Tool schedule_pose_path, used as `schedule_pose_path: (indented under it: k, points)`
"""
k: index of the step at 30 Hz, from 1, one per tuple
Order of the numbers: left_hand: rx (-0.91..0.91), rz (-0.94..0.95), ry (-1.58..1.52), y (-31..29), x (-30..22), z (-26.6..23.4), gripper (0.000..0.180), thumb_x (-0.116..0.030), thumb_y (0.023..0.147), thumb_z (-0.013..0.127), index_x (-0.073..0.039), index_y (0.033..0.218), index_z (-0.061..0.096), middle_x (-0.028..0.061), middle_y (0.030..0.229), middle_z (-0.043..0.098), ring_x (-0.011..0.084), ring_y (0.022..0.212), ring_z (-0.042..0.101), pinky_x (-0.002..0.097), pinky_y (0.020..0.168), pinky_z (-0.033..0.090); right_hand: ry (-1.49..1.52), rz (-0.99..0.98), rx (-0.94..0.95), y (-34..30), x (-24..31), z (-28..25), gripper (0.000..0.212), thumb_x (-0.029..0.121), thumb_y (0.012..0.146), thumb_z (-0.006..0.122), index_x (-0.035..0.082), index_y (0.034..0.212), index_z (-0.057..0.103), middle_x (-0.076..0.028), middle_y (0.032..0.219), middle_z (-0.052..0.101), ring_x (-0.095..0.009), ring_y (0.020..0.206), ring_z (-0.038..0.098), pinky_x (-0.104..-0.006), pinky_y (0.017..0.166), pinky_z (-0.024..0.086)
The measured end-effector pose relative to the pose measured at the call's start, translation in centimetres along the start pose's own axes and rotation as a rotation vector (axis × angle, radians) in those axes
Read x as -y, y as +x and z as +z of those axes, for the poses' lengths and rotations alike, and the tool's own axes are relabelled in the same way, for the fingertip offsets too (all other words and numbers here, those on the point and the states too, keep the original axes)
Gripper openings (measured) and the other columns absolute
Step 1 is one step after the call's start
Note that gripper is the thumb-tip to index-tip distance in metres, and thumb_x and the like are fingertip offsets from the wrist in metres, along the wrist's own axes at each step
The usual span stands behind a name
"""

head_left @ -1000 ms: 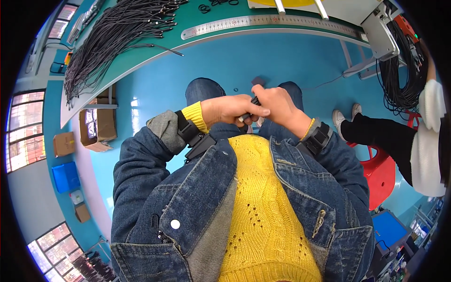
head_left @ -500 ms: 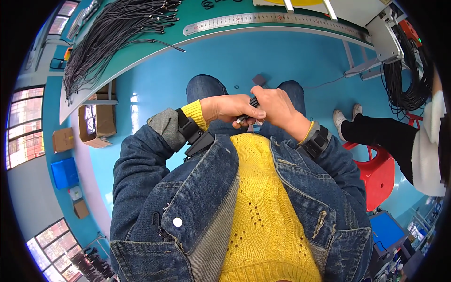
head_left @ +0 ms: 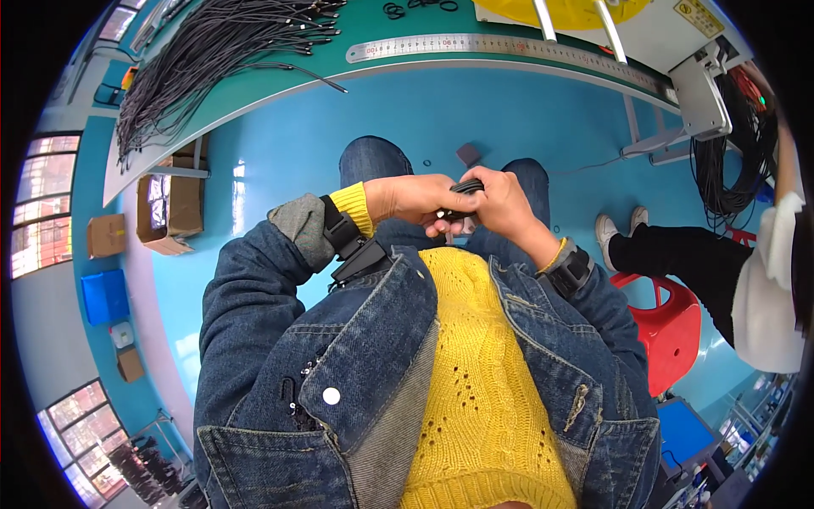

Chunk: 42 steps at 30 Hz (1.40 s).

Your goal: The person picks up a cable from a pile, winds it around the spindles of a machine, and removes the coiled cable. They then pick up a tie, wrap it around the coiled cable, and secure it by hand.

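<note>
Above my lap, both hands meet around a small coiled black cable (head_left: 465, 188). My left hand (head_left: 415, 197) closes on its left side, the thumb lying across the loops. My right hand (head_left: 507, 205) grips the coil's right side with curled fingers. A light-coloured tip (head_left: 441, 214), perhaps a connector, pokes out by the left fingers. The undersides of the coil and some fingertips are hidden.
A green table (head_left: 305, 53) ahead bears a heap of black cables (head_left: 212, 59), a steel ruler (head_left: 500, 45), black rings (head_left: 394, 10) and a machine with a yellow disc (head_left: 585, 12). Cable bundles (head_left: 733, 136) hang at right, near a person (head_left: 678, 254) and red stool (head_left: 672, 339). Cardboard boxes (head_left: 182, 208) stand left.
More of the coil's loops show between my hands, and my right fingers have shifted around it. The view has turned slightly, moving the table a little to the right.
</note>
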<state>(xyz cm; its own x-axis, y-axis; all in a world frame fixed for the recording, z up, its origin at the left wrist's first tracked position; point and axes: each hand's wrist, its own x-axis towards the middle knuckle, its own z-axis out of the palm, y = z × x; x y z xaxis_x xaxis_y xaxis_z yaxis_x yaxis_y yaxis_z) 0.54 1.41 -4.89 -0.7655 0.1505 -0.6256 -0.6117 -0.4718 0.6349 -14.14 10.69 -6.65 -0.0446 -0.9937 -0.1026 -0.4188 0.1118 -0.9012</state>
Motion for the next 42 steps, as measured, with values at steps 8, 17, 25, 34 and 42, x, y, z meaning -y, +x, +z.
schedule_pose_path:
  k: [8, 17, 25, 34, 42]
  points:
    - [-0.127, 0.359, -0.313, -0.8, 2.2, -0.7, 0.029, -0.025, 0.092, 0.047, 0.002, 0.103, 0.049, 0.0118, 0.095, 0.060, 0.0204, 0.084, 0.063, 0.0252, 0.065, 0.054, -0.201, -0.074, -0.184, 0.5, -1.1, 0.1, 0.017, 0.007, 0.071, 0.049, -0.002, 0.081, 0.060, -0.023, 0.071, 0.059, -0.040, 0.071, 0.057, -0.0446, 0.066, 0.046]
    - [0.089, 0.524, -0.328, -1.9, 4.1, -2.7, 0.034, -0.017, 0.086, 0.056, 0.003, 0.111, 0.045, 0.0151, 0.110, 0.056, 0.0282, 0.098, 0.059, 0.0274, 0.070, 0.055, -0.151, -0.029, -0.074, 1.4, 0.4, 0.8, 0.021, 0.006, 0.071, 0.046, -0.002, 0.085, 0.060, -0.022, 0.072, 0.059, -0.038, 0.072, 0.059, -0.0415, 0.066, 0.046]
    - [-0.043, 0.526, -0.356, -2.1, 4.3, -2.2, 0.026, -0.009, 0.084, 0.058, 0.003, 0.104, 0.048, 0.0155, 0.102, 0.059, 0.0265, 0.089, 0.063, 0.0262, 0.066, 0.056, -0.181, -0.033, -0.100, 1.3, 1.5, 1.3, 0.020, 0.007, 0.072, 0.048, -0.003, 0.086, 0.060, -0.022, 0.071, 0.059, -0.039, 0.070, 0.058, -0.0434, 0.065, 0.046]
    - [-0.366, 0.568, -0.246, -2.0, 4.3, -1.3, 0.013, 0.000, 0.082, 0.052, -0.001, 0.094, 0.047, 0.0126, 0.092, 0.061, 0.0221, 0.078, 0.065, 0.0251, 0.061, 0.055, -0.496, -0.211, -0.208, 0.7, 2.0, 1.9, 0.016, 0.005, 0.070, 0.056, 0.001, 0.086, 0.054, -0.019, 0.066, 0.059, -0.035, 0.068, 0.060, -0.0424, 0.060, 0.047]
    - [-0.455, 0.508, 0.289, -2.0, 3.5, -0.3, 0.012, -0.007, 0.078, 0.056, -0.002, 0.088, 0.051, 0.0080, 0.078, 0.062, 0.0140, 0.063, 0.061, 0.0250, 0.053, 0.051, -0.626, -0.412, -0.096, 1.8, 0.1, 2.3, 0.013, 0.010, 0.072, 0.056, 0.003, 0.081, 0.050, -0.016, 0.063, 0.059, -0.034, 0.062, 0.060, -0.0411, 0.054, 0.047]
